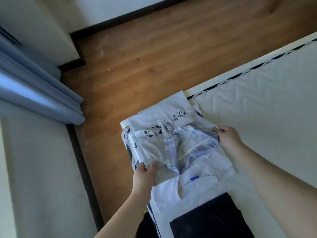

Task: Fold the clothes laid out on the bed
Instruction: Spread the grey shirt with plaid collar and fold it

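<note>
Plaid, rumpled blue-and-white shirt (188,143) lies mid-frame atop a printed white tee (154,121) at the quilted bed's (257,100) corner, left hand (144,174) and right hand (228,136) each pinching its edges.

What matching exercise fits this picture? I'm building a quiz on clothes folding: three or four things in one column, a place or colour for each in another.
Things:
1. plaid shirt
2. dark garment
3. curtain
4. cartoon T-shirt

Descriptions:
a. blue, hanging at left
b. gripped by the right hand
c. nearest the camera
d. held by the left hand

Pairs: 1-b, 2-c, 3-a, 4-d
</note>
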Tool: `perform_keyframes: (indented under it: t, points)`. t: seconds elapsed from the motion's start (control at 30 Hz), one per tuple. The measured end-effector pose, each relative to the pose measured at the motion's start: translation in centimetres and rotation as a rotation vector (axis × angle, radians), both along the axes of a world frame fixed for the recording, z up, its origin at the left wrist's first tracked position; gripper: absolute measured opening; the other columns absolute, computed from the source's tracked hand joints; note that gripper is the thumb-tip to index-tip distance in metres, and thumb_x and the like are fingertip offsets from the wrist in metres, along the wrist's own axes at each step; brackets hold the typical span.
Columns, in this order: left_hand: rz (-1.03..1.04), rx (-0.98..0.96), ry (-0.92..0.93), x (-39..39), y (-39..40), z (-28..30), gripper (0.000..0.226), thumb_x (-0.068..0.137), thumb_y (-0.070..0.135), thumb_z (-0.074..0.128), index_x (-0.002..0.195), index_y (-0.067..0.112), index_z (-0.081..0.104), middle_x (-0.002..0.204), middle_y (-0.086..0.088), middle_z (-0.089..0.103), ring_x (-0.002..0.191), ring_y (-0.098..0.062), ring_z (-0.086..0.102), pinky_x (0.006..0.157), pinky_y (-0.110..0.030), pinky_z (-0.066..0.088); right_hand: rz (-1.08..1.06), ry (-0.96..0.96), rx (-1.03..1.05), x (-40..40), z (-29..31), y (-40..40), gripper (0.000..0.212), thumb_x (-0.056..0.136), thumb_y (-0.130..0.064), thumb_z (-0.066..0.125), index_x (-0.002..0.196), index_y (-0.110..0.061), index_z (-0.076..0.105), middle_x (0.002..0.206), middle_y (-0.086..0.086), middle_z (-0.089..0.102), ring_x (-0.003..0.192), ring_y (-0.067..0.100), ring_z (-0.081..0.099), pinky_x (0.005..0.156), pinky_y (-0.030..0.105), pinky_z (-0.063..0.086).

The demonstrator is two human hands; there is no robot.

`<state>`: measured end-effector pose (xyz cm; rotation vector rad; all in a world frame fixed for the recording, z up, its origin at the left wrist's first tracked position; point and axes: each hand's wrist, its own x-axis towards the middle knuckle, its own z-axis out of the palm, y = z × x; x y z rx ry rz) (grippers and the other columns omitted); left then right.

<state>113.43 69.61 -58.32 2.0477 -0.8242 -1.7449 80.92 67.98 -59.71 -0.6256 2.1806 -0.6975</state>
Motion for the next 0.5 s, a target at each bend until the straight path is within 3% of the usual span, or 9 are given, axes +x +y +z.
perform_keyframes:
  t: [0.07, 0.13, 0.3, 0.5]
  points:
    - [-0.004, -0.003, -0.008, -0.2, 0.8, -0.7, 0.016, 0.084, 0.037, 0.071, 0.090, 0.022, 0.067, 0.077, 0.002, 0.073, 0.070, -0.016, 0.071, 0.059, -0.032, 0.060, -0.010, 0.019, -0.007, -0.2, -1.0, 1.1, 0.029, 0.090, -0.016, 0.065, 0.075, 0.009, 0.062, 0.061, 0.012, 0.045, 0.061, 0.021, 0.041, 0.061, 0.031, 0.028]
    - [-0.005, -0.007, -0.006, -0.2, 1.3, -0.9, 0.019, 0.085, 0.037, 0.071, 0.090, 0.020, 0.066, 0.082, -0.004, 0.073, 0.078, -0.025, 0.071, 0.071, -0.045, 0.061, -0.003, 0.029, -0.026, -0.3, -1.5, 2.2, 0.029, 0.090, -0.018, 0.065, 0.077, 0.007, 0.063, 0.062, 0.013, 0.049, 0.060, 0.020, 0.044, 0.061, 0.031, 0.030]
    - [-0.015, -0.076, 0.018, -0.2, 3.0, -0.7, 0.021, 0.082, 0.044, 0.072, 0.087, 0.025, 0.066, 0.085, -0.002, 0.073, 0.085, -0.028, 0.071, 0.079, -0.049, 0.058, -0.005, 0.040, -0.124, -0.4, -1.7, 4.4, 0.028, 0.091, -0.022, 0.066, 0.080, 0.004, 0.063, 0.067, 0.011, 0.051, 0.067, 0.017, 0.045, 0.062, 0.031, 0.032]
    - [-0.019, -0.130, 0.067, -0.8, 5.7, 0.4, 0.042, 0.081, 0.046, 0.073, 0.098, 0.009, 0.063, 0.097, -0.024, 0.065, 0.080, -0.029, 0.064, 0.083, -0.059, 0.052, -0.022, 0.058, -0.218, -0.7, -1.9, 7.3, 0.018, 0.092, -0.024, 0.065, 0.078, -0.014, 0.067, 0.065, -0.001, 0.059, 0.066, 0.012, 0.052, 0.065, 0.029, 0.038]
